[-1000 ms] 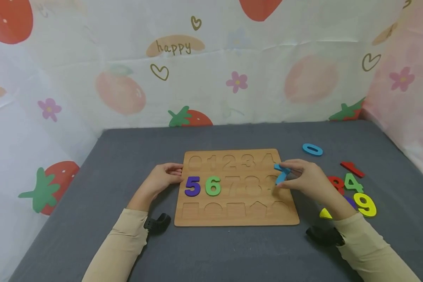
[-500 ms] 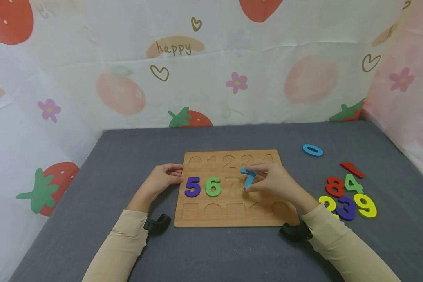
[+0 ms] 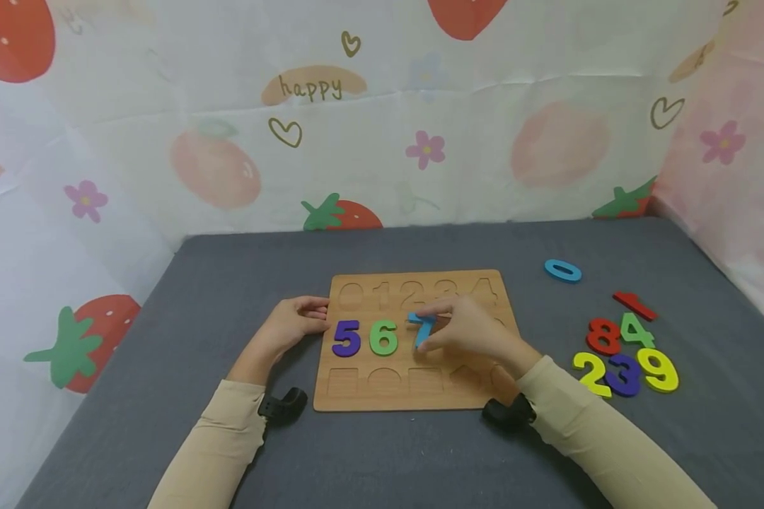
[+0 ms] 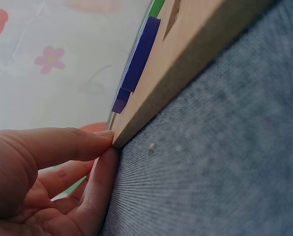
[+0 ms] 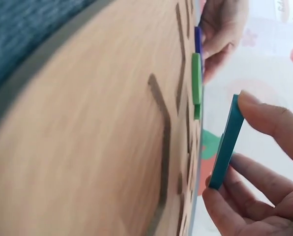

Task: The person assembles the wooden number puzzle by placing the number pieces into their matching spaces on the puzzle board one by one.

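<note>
My right hand (image 3: 471,329) pinches a blue number 7 piece (image 3: 424,329) between thumb and fingertips. In the right wrist view the blue 7 (image 5: 227,142) is tilted and held off the board's surface. The wooden number puzzle board (image 3: 388,362) lies below it, with the 7 over the middle row. At the board's left edge, my left hand (image 3: 291,322) grips the rim; the left wrist view has the thumb (image 4: 73,145) and a finger at the board's edge. A purple 5 (image 3: 346,338) and a green 6 (image 3: 383,338) sit in the middle row.
Right of the board lie loose numbers: a blue 0 (image 3: 563,271), a red 1 (image 3: 634,305), a red 8 (image 3: 603,336), a green 4 (image 3: 637,331), a yellow 2 (image 3: 591,375), a purple 3 (image 3: 624,375) and a yellow 9 (image 3: 658,370). A grey cloth (image 3: 261,261) covers the table.
My right hand has carried the blue 7 leftward from the board's right edge to beside the green 6. The loose numbers it covered now show. My left hand has stayed put.
</note>
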{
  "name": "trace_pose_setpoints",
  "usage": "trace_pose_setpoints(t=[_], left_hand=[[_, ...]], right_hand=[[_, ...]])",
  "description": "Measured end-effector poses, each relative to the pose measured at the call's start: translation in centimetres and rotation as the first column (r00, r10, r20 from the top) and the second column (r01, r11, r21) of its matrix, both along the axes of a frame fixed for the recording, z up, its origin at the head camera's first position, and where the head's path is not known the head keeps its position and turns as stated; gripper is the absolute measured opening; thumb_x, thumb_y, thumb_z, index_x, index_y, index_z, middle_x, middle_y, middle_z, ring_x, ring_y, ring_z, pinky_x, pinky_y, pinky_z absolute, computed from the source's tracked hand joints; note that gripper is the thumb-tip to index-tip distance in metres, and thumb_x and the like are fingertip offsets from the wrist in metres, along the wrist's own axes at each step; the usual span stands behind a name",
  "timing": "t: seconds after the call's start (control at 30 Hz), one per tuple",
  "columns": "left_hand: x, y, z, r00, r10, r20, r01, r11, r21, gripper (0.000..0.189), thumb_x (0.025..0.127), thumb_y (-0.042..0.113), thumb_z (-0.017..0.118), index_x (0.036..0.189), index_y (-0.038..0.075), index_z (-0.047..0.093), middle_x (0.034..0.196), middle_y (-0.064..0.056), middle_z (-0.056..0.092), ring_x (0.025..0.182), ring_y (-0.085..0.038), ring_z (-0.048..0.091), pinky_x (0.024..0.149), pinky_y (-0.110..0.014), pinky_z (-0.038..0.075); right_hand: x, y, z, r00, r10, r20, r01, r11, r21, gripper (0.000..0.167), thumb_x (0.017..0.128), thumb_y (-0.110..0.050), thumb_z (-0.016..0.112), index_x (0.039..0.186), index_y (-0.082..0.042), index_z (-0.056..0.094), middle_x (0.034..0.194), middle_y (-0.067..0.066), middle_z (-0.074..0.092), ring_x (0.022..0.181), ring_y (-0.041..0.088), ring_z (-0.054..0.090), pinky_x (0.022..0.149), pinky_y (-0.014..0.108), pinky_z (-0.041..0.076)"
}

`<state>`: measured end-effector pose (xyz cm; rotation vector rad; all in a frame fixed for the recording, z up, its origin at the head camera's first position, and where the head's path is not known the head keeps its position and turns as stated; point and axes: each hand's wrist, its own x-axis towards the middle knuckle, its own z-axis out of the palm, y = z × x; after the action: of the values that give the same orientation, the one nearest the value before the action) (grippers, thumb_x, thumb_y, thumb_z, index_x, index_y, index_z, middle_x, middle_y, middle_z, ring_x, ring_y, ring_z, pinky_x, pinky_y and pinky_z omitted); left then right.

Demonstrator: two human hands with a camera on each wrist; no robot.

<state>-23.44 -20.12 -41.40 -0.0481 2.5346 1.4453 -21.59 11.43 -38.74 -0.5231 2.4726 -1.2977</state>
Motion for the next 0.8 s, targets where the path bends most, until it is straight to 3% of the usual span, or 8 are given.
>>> trace_pose_setpoints(t=[0.23,0.33,0.47,0.67,0.8], left_hand=[[0.1,-0.1,-0.1,1.000,0.008,0.014,-0.008,1.000,0.005,0.051,0.091,0.007,0.069,0.140,0.001,0.054,0.129,-0.020,0.063,0.120,-0.030,0.059,0.104,-0.043,0.046],[0.1,-0.1,-0.1,1.000,0.004,0.010,-0.004,1.000,0.002,0.051,0.091,0.007,0.069,0.140,0.000,0.054,0.129,-0.020,0.062,0.120,-0.030,0.060,0.104,-0.043,0.046],[0.0,-0.1,-0.2,1.000,0.002,0.009,-0.002,1.000,-0.002,0.051,0.092,0.008,0.069,0.140,0.001,0.054,0.128,-0.020,0.064,0.120,-0.030,0.060,0.104,-0.044,0.046],[-0.1,-0.1,-0.2,1.000,0.000,-0.001,0.000,1.000,-0.002,0.050,0.092,0.007,0.068,0.140,0.000,0.054,0.128,-0.020,0.063,0.120,-0.030,0.060,0.104,-0.044,0.046],[-0.2,-0.1,-0.3,1.000,0.001,0.000,-0.001,1.000,0.002,0.051,0.092,0.007,0.068,0.140,0.000,0.054,0.130,-0.020,0.062,0.121,-0.030,0.059,0.105,-0.045,0.045]], right_hand=[[-0.1,-0.8,-0.5,0.999,0.017,0.050,-0.015,0.999,-0.043,0.056,0.078,-0.006,0.083,0.130,-0.001,0.064,0.124,0.013,0.071,0.113,0.029,0.067,0.103,0.041,0.049],[-0.1,-1.2,-0.6,0.996,-0.018,0.091,0.023,0.998,-0.057,0.053,0.078,-0.003,0.082,0.128,-0.001,0.065,0.124,0.013,0.070,0.117,0.029,0.064,0.106,0.044,0.047],[0.0,-1.6,-0.6,0.992,-0.055,0.110,0.060,0.997,-0.040,0.051,0.078,0.000,0.082,0.126,0.000,0.066,0.112,0.011,0.073,0.120,0.029,0.061,0.108,0.045,0.045],[0.1,-2.2,-0.5,0.995,-0.063,0.072,0.061,0.998,0.029,0.050,0.076,0.001,0.082,0.124,0.000,0.067,0.089,0.008,0.072,0.094,0.018,0.064,0.099,0.041,0.051],[0.0,-2.4,-0.5,0.995,-0.086,0.051,0.081,0.993,0.085,0.054,0.076,-0.001,0.083,0.127,-0.001,0.066,0.097,0.008,0.071,0.092,0.018,0.062,0.099,0.041,0.051]])
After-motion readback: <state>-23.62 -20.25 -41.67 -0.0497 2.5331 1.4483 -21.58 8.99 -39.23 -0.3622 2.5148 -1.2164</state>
